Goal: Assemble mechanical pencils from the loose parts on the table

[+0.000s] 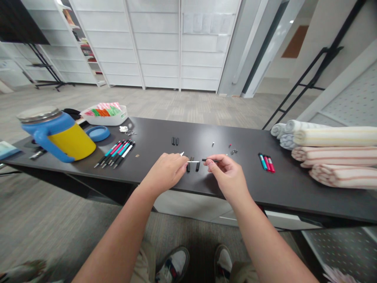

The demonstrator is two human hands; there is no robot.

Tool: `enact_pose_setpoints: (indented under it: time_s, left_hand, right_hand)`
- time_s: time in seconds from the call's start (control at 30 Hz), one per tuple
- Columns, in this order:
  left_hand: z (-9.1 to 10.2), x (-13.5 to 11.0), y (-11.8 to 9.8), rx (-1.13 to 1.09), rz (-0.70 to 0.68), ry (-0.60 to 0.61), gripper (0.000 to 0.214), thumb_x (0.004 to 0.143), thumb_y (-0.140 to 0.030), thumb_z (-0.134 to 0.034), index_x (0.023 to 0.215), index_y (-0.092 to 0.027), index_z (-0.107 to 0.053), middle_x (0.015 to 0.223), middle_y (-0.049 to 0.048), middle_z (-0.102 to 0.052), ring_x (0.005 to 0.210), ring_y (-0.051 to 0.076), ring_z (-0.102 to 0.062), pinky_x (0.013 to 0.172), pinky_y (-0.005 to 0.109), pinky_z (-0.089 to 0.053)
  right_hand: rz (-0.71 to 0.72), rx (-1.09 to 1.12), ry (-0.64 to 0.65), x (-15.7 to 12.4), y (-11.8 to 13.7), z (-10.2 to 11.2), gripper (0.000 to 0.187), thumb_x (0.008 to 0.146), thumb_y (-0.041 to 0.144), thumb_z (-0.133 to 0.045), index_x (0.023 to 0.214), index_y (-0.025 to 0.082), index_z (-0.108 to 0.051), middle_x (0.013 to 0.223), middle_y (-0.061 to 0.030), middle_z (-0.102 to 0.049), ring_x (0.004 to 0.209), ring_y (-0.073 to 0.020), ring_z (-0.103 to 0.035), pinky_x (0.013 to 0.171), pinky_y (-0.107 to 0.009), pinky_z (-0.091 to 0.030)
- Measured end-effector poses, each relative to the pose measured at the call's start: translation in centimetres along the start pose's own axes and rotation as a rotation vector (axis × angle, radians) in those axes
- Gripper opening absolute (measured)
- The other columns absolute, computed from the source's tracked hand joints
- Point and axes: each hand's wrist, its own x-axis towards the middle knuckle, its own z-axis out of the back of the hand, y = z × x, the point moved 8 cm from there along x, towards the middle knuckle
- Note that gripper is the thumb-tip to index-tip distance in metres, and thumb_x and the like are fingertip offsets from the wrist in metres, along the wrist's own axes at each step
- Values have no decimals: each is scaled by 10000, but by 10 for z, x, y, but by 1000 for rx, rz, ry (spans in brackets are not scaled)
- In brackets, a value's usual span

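While the left hand (168, 171) pinches a thin white rod (193, 161) between thumb and fingers, the right hand (229, 173) grips a slim black rod (204, 160) the same way; both parts are held over the near half of the dark table (153, 135), ends facing, with a small gap between them. A white tip (182, 153) also shows beyond the left fingers; cannot tell whether it belongs to the same part. Below the gap, short black tubes lie on the tabletop, one (197, 166) clear to see, another partly covered by the left hand. Farther back, left of centre: a small group of short black sleeves (175, 141), side by side. Far side, right of centre: a small white piece (213, 144), a small red piece (230, 146) and, just nearer, a cluster of small metal bits (234, 151). To the right of the right hand, one teal barrel (262, 161) and two red barrels (269, 163) lie together, near the rolled towels (338, 153) at the right end. On the left, a row of pens (114, 154) lies beside a blue and yellow mug (72, 138); behind are a round blue lid (98, 134) and a white basket (120, 117) of colourful packets (103, 110).
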Motion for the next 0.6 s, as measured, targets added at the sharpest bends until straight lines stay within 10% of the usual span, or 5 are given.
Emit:
enact_pose_setpoints:
  time_s: [0.27,0.6]
  left_hand:
    - [8,-3,18,-317,129,-152,251,1094,-322,-399,1003,-205,-602,931,32,-667,872,188,-629,810,308,-450]
    - [11,-6,30,-387,230,-221,294,1104,-418,-415,1087,-213,-625,910,-1,-688,796,147,-632,783,258,-447]
  right_hand:
    - [-41,318,-104,1,-7,1,378,908,486,-777,910,231,-498,1059,-86,-803,762,-175,-748,665,-306,-594]
    - [22,-313,1,11,9,-6,260,1065,498,-469,1093,244,-516,705,29,-703,521,-143,-575,579,-267,-414]
